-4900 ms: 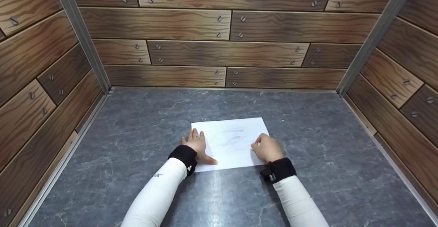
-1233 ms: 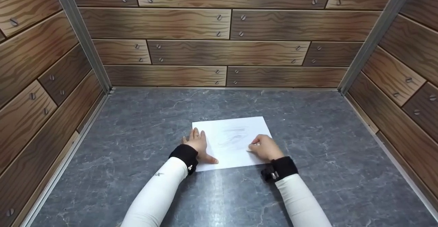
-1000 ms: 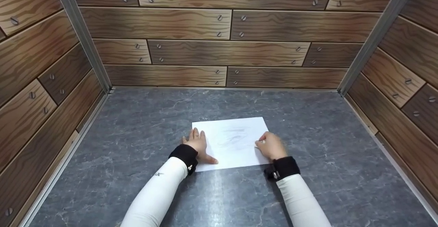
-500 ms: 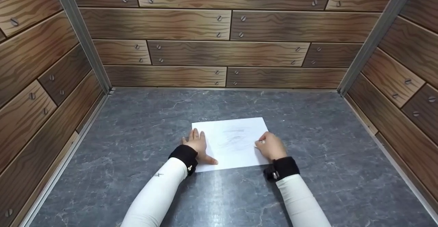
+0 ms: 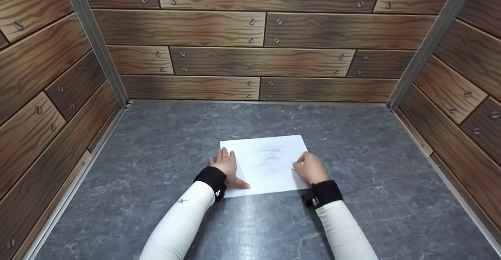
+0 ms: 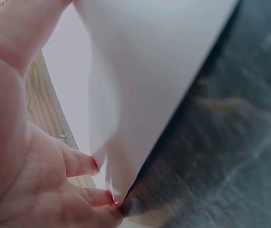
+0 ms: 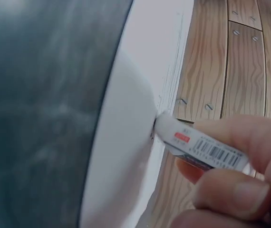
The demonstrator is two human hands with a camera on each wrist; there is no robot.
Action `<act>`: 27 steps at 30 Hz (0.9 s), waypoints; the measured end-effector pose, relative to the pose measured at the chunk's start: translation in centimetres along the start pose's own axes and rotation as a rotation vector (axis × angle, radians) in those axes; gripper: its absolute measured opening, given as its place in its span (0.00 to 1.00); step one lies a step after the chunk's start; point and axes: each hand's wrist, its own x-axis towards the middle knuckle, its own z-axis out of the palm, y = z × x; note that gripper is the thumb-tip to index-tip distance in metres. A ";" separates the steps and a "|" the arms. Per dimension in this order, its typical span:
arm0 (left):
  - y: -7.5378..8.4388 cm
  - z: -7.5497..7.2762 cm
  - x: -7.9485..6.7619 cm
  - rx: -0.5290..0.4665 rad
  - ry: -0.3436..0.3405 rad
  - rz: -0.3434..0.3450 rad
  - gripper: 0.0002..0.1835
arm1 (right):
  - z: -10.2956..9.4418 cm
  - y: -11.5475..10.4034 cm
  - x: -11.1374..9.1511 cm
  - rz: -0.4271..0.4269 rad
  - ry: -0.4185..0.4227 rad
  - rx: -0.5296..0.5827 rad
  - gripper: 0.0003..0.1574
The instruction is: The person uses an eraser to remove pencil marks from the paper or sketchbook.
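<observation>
Left hand (image 5: 227, 168) spread wide, thumb apart from the fingers, flat on the left side of the white paper (image 5: 268, 179), gripping nothing. Right hand (image 5: 312, 169) pinches a white eraser (image 7: 199, 146), barcode and red label on its sleeve, exposed end against the paper near its right edge. Paper lies on the grey marbled bench (image 5: 168, 134), faint grey strokes (image 5: 269, 158) mid-sheet. Black straps (image 5: 209, 177) on both wrists, white sleeves (image 5: 176, 221), wood-plank-pattern walls (image 5: 211, 27) around.

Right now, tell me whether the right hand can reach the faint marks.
Probably yes: the right hand, pinching a barcoded block, is at the right side of the paper, and nothing stands between it and the faint marks; the left hand rests opposite.
</observation>
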 end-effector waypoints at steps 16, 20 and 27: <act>0.0 0.0 0.2 0.008 -0.024 -0.027 0.81 | 1.7 -2.2 -0.8 -0.073 -0.039 0.002 0.10; -0.1 0.1 0.4 0.015 -0.021 -0.021 0.80 | 2.0 -2.5 -0.9 -0.086 -0.012 0.004 0.10; 0.1 0.1 0.4 0.031 -0.007 -0.012 0.80 | 3.4 -4.3 -1.4 -0.158 -0.117 0.086 0.11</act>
